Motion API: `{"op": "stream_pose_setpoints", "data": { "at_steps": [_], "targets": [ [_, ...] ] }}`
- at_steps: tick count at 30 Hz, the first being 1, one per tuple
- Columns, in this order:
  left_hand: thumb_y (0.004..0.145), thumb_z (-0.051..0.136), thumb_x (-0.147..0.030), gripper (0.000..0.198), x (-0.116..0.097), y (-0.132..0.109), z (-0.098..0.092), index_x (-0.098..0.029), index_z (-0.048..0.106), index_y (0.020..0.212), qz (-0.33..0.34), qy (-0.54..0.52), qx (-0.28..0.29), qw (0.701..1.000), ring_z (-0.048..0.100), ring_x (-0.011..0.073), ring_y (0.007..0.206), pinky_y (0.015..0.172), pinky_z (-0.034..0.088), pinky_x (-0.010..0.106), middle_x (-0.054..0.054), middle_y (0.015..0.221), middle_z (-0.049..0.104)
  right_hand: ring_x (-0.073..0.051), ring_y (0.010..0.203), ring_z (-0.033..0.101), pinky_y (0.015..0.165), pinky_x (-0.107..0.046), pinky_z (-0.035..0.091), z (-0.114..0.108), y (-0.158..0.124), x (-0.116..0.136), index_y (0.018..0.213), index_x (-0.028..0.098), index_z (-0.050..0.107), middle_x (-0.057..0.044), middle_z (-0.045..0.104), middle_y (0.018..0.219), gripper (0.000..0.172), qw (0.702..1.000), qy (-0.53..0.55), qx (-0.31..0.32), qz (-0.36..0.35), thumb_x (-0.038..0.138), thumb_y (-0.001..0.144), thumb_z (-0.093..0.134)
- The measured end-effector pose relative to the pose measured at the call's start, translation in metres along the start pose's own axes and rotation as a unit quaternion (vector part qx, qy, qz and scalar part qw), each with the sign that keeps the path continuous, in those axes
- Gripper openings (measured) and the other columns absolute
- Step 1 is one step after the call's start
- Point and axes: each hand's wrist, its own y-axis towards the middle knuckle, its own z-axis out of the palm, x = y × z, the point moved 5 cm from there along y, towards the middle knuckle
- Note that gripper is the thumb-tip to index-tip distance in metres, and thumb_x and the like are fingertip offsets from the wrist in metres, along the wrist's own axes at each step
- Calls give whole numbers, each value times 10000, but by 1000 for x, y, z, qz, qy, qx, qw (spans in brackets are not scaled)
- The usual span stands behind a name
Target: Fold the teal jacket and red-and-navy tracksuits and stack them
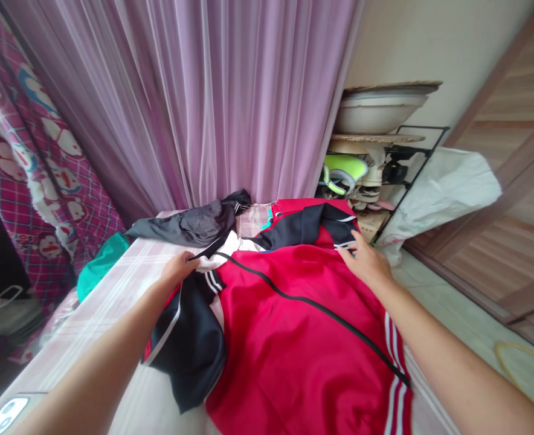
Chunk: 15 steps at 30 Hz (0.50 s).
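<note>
A red jacket (285, 326) with black sleeves and a black zip strip lies spread over a cloth-covered table. My left hand (180, 267) is closed on the jacket's edge near its collar, which shows white lining (226, 249). Below that hand hangs one black sleeve (189, 344), with a white stripe along it and a striped cuff. On the far right side, my right hand (369, 260) touches the other black sleeve (301, 226) near its white-striped end, thumb and fingers apart. White stripes run along the jacket's hem at the lower right.
A dark grey garment (194, 223) and a teal cloth (101, 266) lie along the table's left and back. Behind hangs a lilac curtain (249, 90). At right stand a rack (423, 163) with basins and shoes, a white bag (448, 187) and a wooden door (498, 181).
</note>
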Motion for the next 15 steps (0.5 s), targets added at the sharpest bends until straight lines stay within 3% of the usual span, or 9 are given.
{"op": "stream_pose_setpoints", "data": {
  "at_steps": [2, 5, 9, 11, 15],
  "targets": [
    [828, 498, -408, 355, 0, -12, -4, -157, 682, 1000, 8, 6, -25, 1000, 683, 290, 987, 826, 491, 340, 122, 1039, 742, -281, 1026, 675, 857, -391, 508, -10, 30, 37, 1554, 193, 270, -94, 742, 1106, 749, 1000, 24, -6, -8, 526, 914, 470],
    [840, 446, -423, 327, 6, -42, -14, -195, 651, 953, 0, -9, -61, 998, 679, 262, 923, 787, 498, 335, 76, 931, 735, -316, 1026, 672, 822, -407, 506, -16, 73, 79, 1489, 169, 416, -154, 723, 1144, 798, 1000, 2, 6, -4, 645, 854, 508],
    [835, 413, -545, 369, 23, -96, -43, -235, 611, 869, -5, -67, -92, 993, 645, 217, 749, 683, 499, 309, 14, 747, 672, -253, 899, 688, 753, -348, 501, 1, 94, 99, 1145, 250, 701, -74, 757, 942, 403, 992, -42, 121, -13, 487, 838, 591],
    [817, 404, -630, 426, 30, -123, -59, -252, 597, 801, 1, -88, -101, 991, 607, 204, 677, 638, 492, 301, -2, 674, 629, -245, 889, 681, 759, -343, 497, -4, 91, 101, 1054, 266, 720, -47, 747, 864, 294, 995, -41, 91, -25, 426, 851, 579],
    [787, 408, -714, 482, 38, -153, -87, -265, 557, 696, 7, -102, -122, 987, 537, 187, 601, 549, 455, 287, -14, 581, 547, -250, 873, 677, 813, -381, 514, -39, 87, 129, 1071, 226, 689, -59, 731, 870, 298, 994, 35, -31, -100, 416, 866, 584]
  ]
}}
